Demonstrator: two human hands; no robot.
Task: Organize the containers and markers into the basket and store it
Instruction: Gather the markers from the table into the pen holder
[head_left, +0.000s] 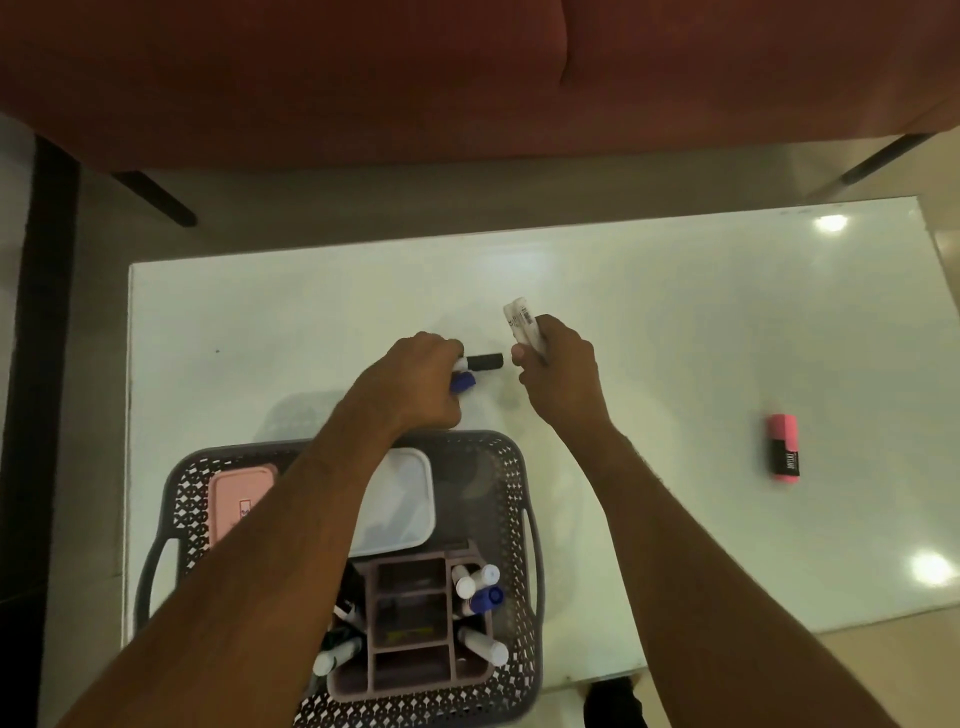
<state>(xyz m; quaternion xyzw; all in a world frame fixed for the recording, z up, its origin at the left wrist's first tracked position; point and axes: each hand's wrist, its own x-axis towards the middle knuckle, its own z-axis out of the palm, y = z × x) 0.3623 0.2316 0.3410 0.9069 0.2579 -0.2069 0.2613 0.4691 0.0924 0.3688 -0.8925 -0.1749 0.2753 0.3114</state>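
Our left hand (415, 379) has its fingers curled over a black-capped marker (485, 361) and a blue-capped one (464, 383) on the tabletop (675, 338), while our right hand (558, 374) pinches two white markers (522, 325) upright. The basket (519, 519) sits near us with its containers and organizer already inside. We judge the bundles loose: either could slip and roll across the glossy surface. The pink highlighter (784, 451) lies well apart to the right and could be forgotten.
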